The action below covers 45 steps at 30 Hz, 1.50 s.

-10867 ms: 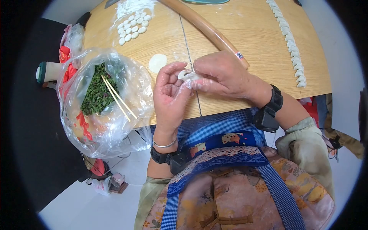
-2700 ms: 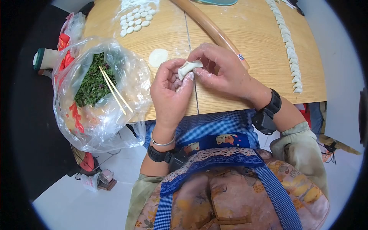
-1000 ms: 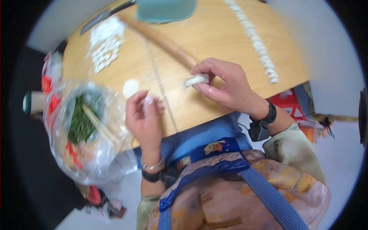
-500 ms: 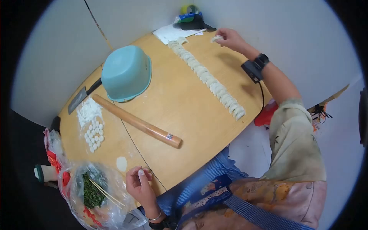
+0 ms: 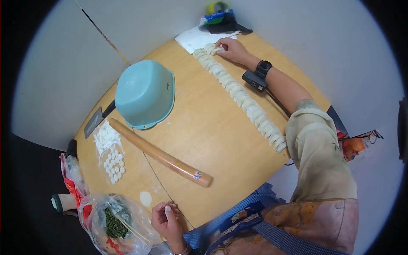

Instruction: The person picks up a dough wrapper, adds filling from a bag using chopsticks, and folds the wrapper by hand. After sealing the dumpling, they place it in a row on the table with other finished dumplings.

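Observation:
At the far end of a long row of dumplings (image 5: 242,100), my right hand (image 5: 233,51) pinches a dumpling (image 5: 217,49). This dumpling is against another one beside the end of the row; whether it rests on the table cannot be made out. My left hand (image 5: 165,219) is at the near table edge, palm up, its fingers loosely curled and apart from the thumb, with nothing visible in it. Just beyond it lies a flat round dough wrapper (image 5: 145,199). A plastic bag (image 5: 142,214) with chopped greens (image 5: 114,224) and chopsticks (image 5: 132,229) is to its left.
A wooden rolling pin (image 5: 161,155) lies across the table's middle. Behind it an upside-down blue basin (image 5: 144,93) stands near a cleaver (image 5: 94,122). White flour (image 5: 106,138) and several small dough pieces (image 5: 114,165) are at the left. Paper (image 5: 191,39) lies at the far edge.
My right hand has moved left and down with the dumpling, from the air beside the row to the row's far end. My left hand keeps its curled pose. The camera view has shifted.

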{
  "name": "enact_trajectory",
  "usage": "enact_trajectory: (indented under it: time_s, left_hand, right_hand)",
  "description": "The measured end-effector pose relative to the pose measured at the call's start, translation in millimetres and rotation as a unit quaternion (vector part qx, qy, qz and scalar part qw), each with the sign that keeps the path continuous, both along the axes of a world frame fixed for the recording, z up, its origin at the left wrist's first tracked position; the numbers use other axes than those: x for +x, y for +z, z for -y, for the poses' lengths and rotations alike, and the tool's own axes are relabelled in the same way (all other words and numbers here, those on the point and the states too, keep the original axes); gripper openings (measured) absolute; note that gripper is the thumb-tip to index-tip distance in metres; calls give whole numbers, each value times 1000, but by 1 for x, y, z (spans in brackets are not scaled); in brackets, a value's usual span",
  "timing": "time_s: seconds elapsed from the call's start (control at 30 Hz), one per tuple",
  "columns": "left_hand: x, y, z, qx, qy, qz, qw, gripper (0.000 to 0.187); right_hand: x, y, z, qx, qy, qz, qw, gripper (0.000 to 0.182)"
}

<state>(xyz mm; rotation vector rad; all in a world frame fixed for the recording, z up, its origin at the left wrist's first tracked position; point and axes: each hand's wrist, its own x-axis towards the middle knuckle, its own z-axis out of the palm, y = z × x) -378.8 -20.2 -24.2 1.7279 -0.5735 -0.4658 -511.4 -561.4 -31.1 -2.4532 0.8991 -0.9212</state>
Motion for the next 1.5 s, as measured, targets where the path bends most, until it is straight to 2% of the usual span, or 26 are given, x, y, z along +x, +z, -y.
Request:
enact_trajectory:
  time_s: [0.2,0.5,1.2,1.3,1.43,1.5]
  left_hand:
    - [1,0,0,17,-2,2,1000,8]
    - [1,-2,-1,0,-2,-8,1000,6]
    - [-1,2,2,2,-14,10,1000,8]
    - [-1,4,4,-4,-10,-7,1000,8]
    - [2,2,2,-13,-23,-17,1000,7]
    - [3,-1,-1,-20,-30,-18,999,8]
  right_hand:
    - [0,-3,0,-20,27,-10,999,20]
    - [0,-6,4,-8,5,9,1000,17]
    - [-4,-8,5,17,-4,43,999,21]
    - [-20,-5,4,44,18,82,995,22]
    - [-67,12,-15,23,-7,67,997,21]
    - [-98,27,-40,115,-30,94,989,19]
